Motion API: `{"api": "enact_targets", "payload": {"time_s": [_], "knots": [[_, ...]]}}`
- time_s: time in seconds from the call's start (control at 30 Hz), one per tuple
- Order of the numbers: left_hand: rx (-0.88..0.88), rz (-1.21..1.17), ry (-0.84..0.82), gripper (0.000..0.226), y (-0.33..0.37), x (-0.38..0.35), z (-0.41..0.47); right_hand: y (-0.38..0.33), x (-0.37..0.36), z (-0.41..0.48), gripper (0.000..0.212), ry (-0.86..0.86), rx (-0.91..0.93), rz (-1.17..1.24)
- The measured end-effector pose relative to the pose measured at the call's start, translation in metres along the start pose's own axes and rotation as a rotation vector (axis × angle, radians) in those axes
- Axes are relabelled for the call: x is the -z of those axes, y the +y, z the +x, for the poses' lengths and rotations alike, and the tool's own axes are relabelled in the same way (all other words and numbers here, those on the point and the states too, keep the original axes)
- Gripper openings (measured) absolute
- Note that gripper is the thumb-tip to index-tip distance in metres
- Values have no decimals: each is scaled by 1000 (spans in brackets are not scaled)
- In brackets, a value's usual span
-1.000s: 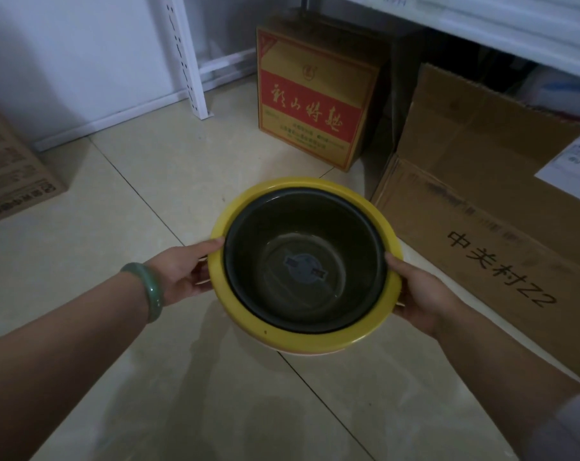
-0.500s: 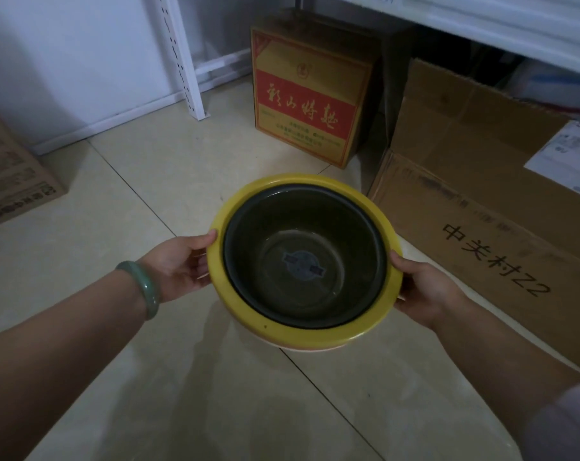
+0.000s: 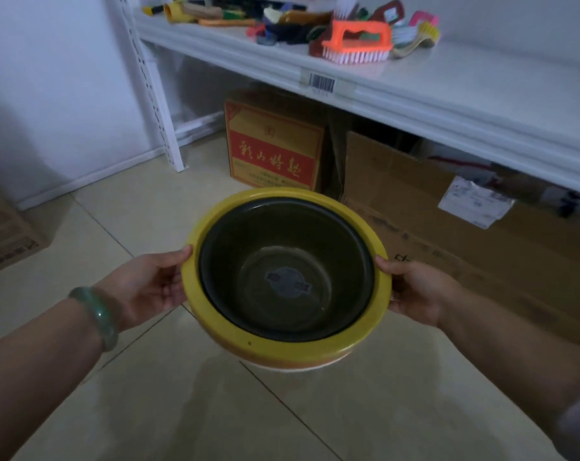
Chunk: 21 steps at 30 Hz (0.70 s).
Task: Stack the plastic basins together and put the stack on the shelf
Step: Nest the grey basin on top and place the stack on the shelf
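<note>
A dark basin [image 3: 287,274] sits nested inside a yellow basin [image 3: 282,349], and a paler rim peeks out beneath the yellow one. I hold this stack level in the air above the tiled floor. My left hand [image 3: 150,284] grips the yellow rim on its left side, thumb on top. My right hand [image 3: 414,291] grips the rim on the right. The white shelf [image 3: 448,91] runs across the upper right, beyond and above the stack.
Brushes, with an orange scrubbing brush [image 3: 356,44] at the front, crowd the shelf's left part. Under the shelf stand a red and yellow carton [image 3: 273,151] and a large brown cardboard box [image 3: 448,227]. A white upright post [image 3: 152,94] stands at left. Another carton [image 3: 6,237] sits at the far left.
The view has tilted up, so the shelf top and its brushes now show. The stack stays held between both hands and has risen a little.
</note>
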State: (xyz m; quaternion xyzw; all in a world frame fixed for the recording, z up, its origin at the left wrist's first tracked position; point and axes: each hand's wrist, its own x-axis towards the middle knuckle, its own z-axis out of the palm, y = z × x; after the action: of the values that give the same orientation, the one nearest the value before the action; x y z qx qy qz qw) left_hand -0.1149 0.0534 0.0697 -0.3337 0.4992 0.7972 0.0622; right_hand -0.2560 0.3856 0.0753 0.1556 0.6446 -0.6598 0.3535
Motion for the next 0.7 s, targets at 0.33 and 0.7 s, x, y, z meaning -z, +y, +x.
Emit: {"api": "enact_targets", "payload": {"time_s": [0.33, 0.7], "knots": [[-129, 104, -49, 35, 94, -27, -72, -80, -2, -80, 22, -140, 59, -62], [-294, 238, -85, 82, 228, -98, -148, -192, 2, -178, 29, -188, 194, -39]]}}
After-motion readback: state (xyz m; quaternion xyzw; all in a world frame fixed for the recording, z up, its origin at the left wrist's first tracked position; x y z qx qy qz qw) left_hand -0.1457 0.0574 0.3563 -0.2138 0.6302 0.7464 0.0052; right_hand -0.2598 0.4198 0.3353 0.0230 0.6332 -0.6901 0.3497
